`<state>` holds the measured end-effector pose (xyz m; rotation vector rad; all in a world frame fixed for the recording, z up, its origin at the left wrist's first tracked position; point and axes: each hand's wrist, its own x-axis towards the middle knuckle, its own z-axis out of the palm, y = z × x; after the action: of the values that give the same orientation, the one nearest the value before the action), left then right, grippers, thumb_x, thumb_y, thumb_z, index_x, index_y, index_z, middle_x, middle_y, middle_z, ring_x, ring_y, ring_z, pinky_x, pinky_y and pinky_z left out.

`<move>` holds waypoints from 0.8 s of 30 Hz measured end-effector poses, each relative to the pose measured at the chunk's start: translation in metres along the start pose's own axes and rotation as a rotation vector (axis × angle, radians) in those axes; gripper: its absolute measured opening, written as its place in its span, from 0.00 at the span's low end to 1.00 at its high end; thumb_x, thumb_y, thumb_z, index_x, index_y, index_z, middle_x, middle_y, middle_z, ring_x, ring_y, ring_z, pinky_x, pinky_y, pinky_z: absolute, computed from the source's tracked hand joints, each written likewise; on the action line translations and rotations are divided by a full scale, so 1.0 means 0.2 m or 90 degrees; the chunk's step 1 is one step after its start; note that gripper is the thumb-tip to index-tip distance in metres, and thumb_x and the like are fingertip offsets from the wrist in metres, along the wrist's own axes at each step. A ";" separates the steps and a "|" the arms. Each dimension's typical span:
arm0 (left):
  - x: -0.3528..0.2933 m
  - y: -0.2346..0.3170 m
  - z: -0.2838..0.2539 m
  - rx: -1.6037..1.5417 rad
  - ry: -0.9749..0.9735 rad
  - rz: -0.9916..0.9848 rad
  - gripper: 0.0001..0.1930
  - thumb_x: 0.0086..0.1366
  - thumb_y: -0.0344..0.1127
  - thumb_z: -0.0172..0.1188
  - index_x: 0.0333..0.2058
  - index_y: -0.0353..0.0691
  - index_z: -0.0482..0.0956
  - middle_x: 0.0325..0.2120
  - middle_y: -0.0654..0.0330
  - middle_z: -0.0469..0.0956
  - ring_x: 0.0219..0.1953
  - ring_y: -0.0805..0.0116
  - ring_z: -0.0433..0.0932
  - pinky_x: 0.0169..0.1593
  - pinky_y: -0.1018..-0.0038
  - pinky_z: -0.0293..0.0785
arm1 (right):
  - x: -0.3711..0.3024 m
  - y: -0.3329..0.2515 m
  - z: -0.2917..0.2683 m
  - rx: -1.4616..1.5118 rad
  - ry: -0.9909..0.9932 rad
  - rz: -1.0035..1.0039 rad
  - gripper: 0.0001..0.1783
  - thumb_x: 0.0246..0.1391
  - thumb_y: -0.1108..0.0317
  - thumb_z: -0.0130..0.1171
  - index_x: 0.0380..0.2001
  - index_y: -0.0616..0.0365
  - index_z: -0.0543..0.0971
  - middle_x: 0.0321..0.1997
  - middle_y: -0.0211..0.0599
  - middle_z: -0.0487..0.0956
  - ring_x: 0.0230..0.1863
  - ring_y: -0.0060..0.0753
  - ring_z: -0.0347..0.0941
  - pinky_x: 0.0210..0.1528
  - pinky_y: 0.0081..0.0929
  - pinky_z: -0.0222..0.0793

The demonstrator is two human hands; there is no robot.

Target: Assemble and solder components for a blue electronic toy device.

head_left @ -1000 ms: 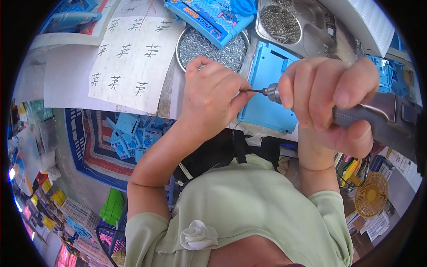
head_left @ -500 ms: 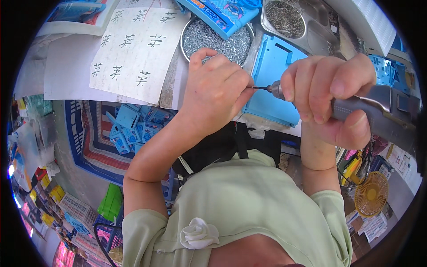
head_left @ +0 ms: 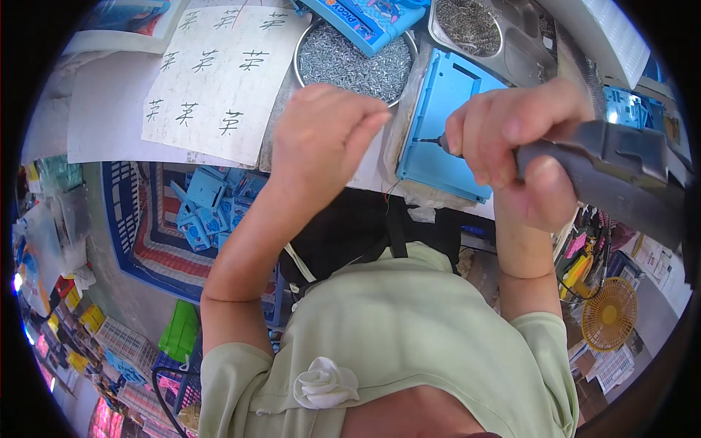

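Note:
In my right hand [head_left: 522, 139] is a grey electric screwdriver [head_left: 613, 171], held level with its thin bit pointing left. The bit reaches over a light-blue plastic panel [head_left: 431, 168] with raised edges, which lies flat on the table. I cannot tell whether its tip touches anything. My left hand [head_left: 318, 139] is closed to the left of the panel, clear of the bit; whatever its curled fingers hold is hidden. Just beyond that hand, a round metal bowl [head_left: 298, 62] contains many small silver screws [head_left: 350, 77]. A blue printed plastic case [head_left: 372, 23] overlaps the bowl's far rim.
A compartmented metal tray [head_left: 518, 55] with more small metal pieces stands at the back right. Handwritten paper [head_left: 208, 91] covers the table's left part. Below, a blue basket [head_left: 120, 233] holds loose blue parts [head_left: 208, 191]. A yellow fan [head_left: 610, 314] is at lower right.
My left hand has moved left, away from the screwdriver's bit, where its fingers were pinched at the tip. My right hand and the screwdriver have shifted slightly left.

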<state>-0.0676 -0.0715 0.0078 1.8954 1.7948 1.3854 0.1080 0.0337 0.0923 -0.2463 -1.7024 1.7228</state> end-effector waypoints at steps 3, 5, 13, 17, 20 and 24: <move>-0.01 -0.01 -0.01 -0.013 0.007 -0.026 0.11 0.56 0.33 0.71 0.23 0.43 0.77 0.20 0.63 0.75 0.25 0.59 0.74 0.39 0.66 0.69 | 0.00 0.02 0.00 -0.023 -0.025 0.033 0.16 0.62 0.56 0.62 0.41 0.55 0.70 0.20 0.26 0.70 0.19 0.24 0.65 0.33 0.32 0.69; -0.02 -0.01 -0.01 0.000 -0.024 0.005 0.12 0.56 0.33 0.71 0.22 0.43 0.75 0.19 0.62 0.74 0.25 0.58 0.73 0.37 0.64 0.68 | 0.00 0.05 -0.02 -0.089 -0.048 0.035 0.16 0.62 0.58 0.63 0.38 0.56 0.70 0.20 0.27 0.70 0.19 0.24 0.65 0.33 0.32 0.69; -0.08 -0.01 0.05 0.007 -0.034 0.070 0.11 0.51 0.32 0.72 0.30 0.46 0.78 0.27 0.66 0.77 0.35 0.64 0.77 0.52 0.58 0.67 | -0.03 0.13 -0.01 -0.104 -0.093 0.028 0.16 0.59 0.63 0.66 0.31 0.56 0.68 0.18 0.29 0.70 0.20 0.24 0.65 0.31 0.31 0.69; -0.08 0.02 0.08 0.014 -0.017 0.085 0.10 0.51 0.30 0.72 0.32 0.47 0.81 0.29 0.69 0.79 0.35 0.67 0.78 0.60 0.56 0.64 | 0.03 0.01 -0.01 -0.015 -0.106 -0.027 0.14 0.62 0.59 0.61 0.42 0.55 0.72 0.19 0.25 0.70 0.18 0.23 0.65 0.31 0.30 0.69; -0.09 0.04 0.08 0.001 -0.027 0.085 0.11 0.52 0.30 0.73 0.33 0.48 0.82 0.29 0.69 0.80 0.34 0.67 0.79 0.61 0.55 0.63 | 0.02 -0.05 -0.01 0.044 -0.105 -0.059 0.19 0.64 0.53 0.59 0.48 0.54 0.72 0.19 0.22 0.69 0.18 0.22 0.65 0.31 0.31 0.70; -0.09 0.05 0.09 -0.003 -0.022 0.096 0.11 0.51 0.30 0.74 0.33 0.49 0.82 0.28 0.70 0.80 0.33 0.68 0.78 0.62 0.54 0.62 | -0.02 -0.01 0.03 0.057 -0.060 -0.060 0.20 0.64 0.50 0.60 0.47 0.54 0.73 0.19 0.22 0.69 0.17 0.22 0.65 0.30 0.30 0.70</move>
<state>-0.0451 -0.0808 -0.0041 2.0772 1.6620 1.3933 0.1083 0.0265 0.0946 -0.0440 -1.6710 1.7586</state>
